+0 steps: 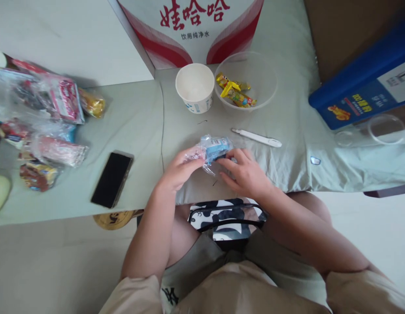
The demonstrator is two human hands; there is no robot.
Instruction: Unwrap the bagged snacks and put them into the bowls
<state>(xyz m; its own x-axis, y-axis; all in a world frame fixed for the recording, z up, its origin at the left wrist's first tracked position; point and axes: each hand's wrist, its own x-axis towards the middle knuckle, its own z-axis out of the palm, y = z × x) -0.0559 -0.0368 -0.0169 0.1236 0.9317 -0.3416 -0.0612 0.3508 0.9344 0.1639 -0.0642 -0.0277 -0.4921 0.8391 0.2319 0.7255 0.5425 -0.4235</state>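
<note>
My left hand [186, 166] is closed on the gathered end of a clear plastic bag [207, 168]. A light-blue packet [218, 147] with small print shows inside the crinkled film. My right hand [242, 172] has its thumb and fingers bent at the packet's lower right edge, where a dark blue part shows. The fingertips there are partly hidden. Just beyond the hands, a white utility knife [258, 138] lies on the cloth. Behind it stand a white paper cup [195, 89] and a clear plastic bowl [266, 85] with yellow-wrapped snacks [238, 93] in it.
A black phone [112, 179] lies at left, near the cloth's front edge. Bagged snacks [58, 150] are heaped at far left. A white and red carton [195, 35] stands at the back, a blue box [362, 83] at right. A clear lid [385, 129] lies before the box.
</note>
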